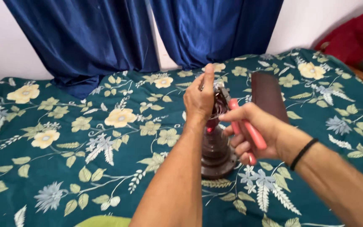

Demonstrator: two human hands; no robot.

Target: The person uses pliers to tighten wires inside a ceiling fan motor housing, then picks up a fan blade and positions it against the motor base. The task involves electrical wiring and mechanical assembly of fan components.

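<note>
One brown turned stand (216, 157) sits upright on the bed in front of me, its round base resting on the flowered sheet (85, 138) a little right of the middle of my view. It rises from a wide foot through a narrower stem, and near its top something red or pink shows between my hands (I cannot make out what that part is).

My left hand (199, 98) is raised over the top of the stand, fingers pinched close together around a small thing at the tip; what it pinches is too small to tell. My right hand (255, 130) is wrapped around one pair of pliers (242, 126) with red-pink handles, squeezed narrow, and the metal nose of the pliers meets the top of the stand just beside my left fingers. A single black band (302, 153) circles my right wrist.

Just behind my right hand lies one flat dark brown piece (269, 96), long and rectangular, resting on the sheet, apart from the stand.

The sheet is dark teal with yellow flowers and pale leaves and covers the whole bed. Behind it hang two deep blue curtains (85, 38), with a strip of white wall between them. At the far right edge one red cloth or cushion (351, 35) shows.
</note>
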